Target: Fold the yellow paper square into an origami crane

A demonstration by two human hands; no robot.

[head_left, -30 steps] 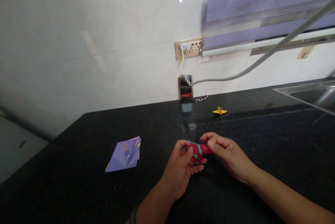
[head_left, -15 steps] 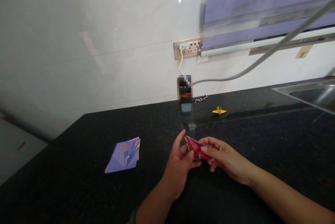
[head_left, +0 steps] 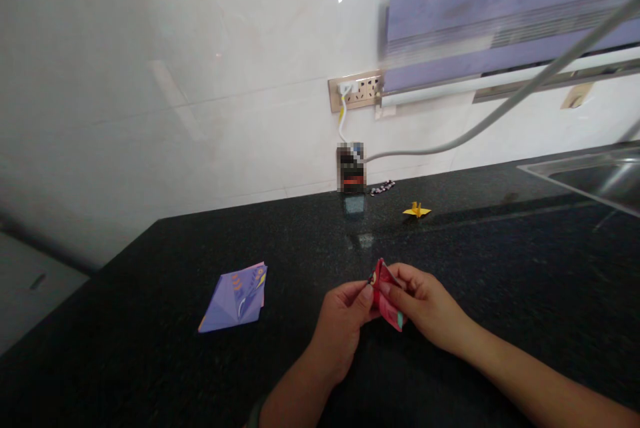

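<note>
A small folded red and pink paper [head_left: 387, 311] is held between my two hands above the dark counter. My left hand [head_left: 343, 321] pinches its left side with thumb and fingers. On its right side, my right hand [head_left: 430, 305] grips it, the thumb lying on top of the paper. The paper stands tilted, with one point up and another, green-tipped, pointing down to the right. Purple folded sheets [head_left: 234, 300] lie to the left of my left hand. Beyond my hands sits a yellow folded paper bird [head_left: 417, 210].
Near the wall stands a blurred dark box [head_left: 351, 168] with a beaded strand [head_left: 383, 188] beside it. A grey cable [head_left: 475, 131] runs up to the right. The sink [head_left: 600, 178] is at the right, and a socket panel [head_left: 355, 91] is on the wall.
The red paper has been turned, so that one point now faces up and another down to the right. My left index finger, raised before, has come down to the paper.
</note>
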